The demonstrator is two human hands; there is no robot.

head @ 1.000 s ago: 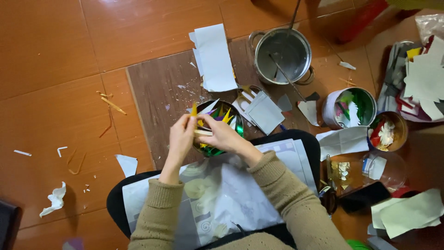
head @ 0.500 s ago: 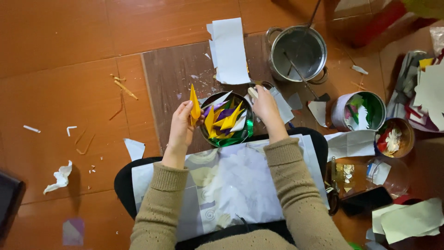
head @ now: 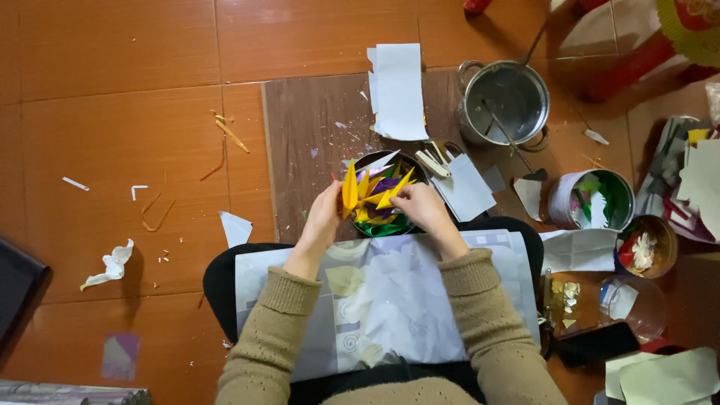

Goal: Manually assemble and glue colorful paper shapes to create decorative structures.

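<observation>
A: What is in hand, and where does it lie?

B: A cluster of folded paper points (head: 373,196), yellow with purple and green, sits in a round dark bowl (head: 384,225) on the brown board (head: 307,142), just beyond the person's lap. The left hand (head: 324,221) pinches one upright yellow point (head: 349,187) between closed fingers. The right hand (head: 420,208) closes its fingertips on another yellow point at the cluster's right side. By this reading, the step is arranging or fitting the points together.

A: What does the next move call for?

B: Probably a light, steady pinch: the paper is thin, creased to sharp tips, and would crumple under pressure.

A: And the surroundings?

B: A pale printed sheet (head: 390,300) covers the lap. White paper sheets (head: 397,90) lie at the board's far edge; grey-white cut pieces (head: 465,187) rest just right of the bowl. A steel pot (head: 504,103) with a rod in it stands further right, then a white tub (head: 592,199) of green scraps and a small brown bowl (head: 646,246). The orange tiled floor (head: 112,112) carries scattered slivers and a crumpled white scrap (head: 111,264).
</observation>
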